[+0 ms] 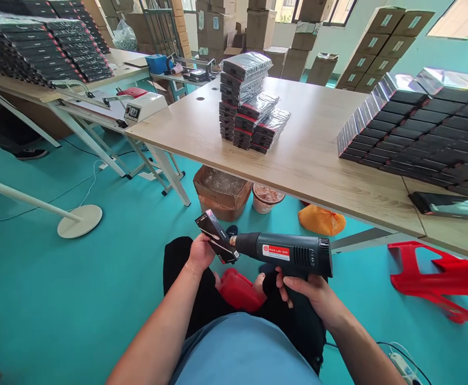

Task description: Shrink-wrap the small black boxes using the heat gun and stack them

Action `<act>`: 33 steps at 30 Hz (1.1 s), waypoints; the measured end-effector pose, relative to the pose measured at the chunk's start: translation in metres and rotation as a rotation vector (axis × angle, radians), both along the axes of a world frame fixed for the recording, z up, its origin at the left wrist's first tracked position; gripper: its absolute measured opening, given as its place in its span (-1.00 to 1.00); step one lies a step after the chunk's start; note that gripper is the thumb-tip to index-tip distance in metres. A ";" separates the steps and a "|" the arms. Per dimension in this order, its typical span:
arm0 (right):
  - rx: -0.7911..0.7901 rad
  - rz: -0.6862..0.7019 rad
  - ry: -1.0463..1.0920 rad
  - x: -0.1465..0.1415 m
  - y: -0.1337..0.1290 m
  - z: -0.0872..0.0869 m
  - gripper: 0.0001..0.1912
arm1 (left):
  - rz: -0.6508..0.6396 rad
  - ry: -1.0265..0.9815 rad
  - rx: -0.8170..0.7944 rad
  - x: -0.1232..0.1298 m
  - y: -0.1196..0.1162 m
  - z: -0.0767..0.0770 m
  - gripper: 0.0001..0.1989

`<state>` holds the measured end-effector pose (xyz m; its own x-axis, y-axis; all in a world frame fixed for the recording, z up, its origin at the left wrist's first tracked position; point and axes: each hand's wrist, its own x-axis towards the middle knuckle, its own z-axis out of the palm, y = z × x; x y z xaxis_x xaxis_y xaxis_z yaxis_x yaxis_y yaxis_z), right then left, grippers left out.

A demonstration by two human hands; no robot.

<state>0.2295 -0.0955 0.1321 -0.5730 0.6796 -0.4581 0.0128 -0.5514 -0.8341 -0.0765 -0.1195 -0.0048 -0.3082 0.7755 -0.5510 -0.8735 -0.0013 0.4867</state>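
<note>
My left hand is closed on the lower left side of a flat black box with a printed face, held tilted over my lap. My right hand grips the handle of a dark heat gun with a red and white label. The gun points left, and its nozzle tip is at the right side of the box; whether they touch I cannot tell. Ahead on the wooden table stand stacks of film-wrapped black boxes.
More black boxes are piled at the table's right, beside a single box. Below are a carton, a bucket and an orange bag. A red stool stands right. A sealing machine is at left.
</note>
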 end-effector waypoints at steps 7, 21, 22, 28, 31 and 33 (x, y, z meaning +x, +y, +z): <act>0.002 -0.011 0.038 -0.015 0.018 0.002 -0.60 | -0.121 0.079 -0.040 0.011 -0.008 -0.002 -0.82; 0.117 0.102 -0.046 -0.037 0.062 0.031 -0.65 | -0.164 0.209 -0.066 0.018 -0.018 -0.001 -0.80; 0.127 0.116 -0.056 -0.039 0.064 0.035 -0.67 | -0.159 0.212 -0.072 0.018 -0.017 -0.001 -0.81; 0.189 0.522 -0.289 -0.027 0.058 0.044 -0.89 | -0.094 0.188 -0.111 0.006 -0.013 -0.001 -0.86; 0.167 0.625 -0.358 -0.014 0.044 0.037 -0.92 | -0.031 0.147 -0.127 -0.003 -0.011 0.000 -0.85; 0.165 0.522 -0.307 -0.014 0.038 0.031 -0.88 | -0.020 0.122 -0.128 -0.007 -0.009 -0.001 -0.84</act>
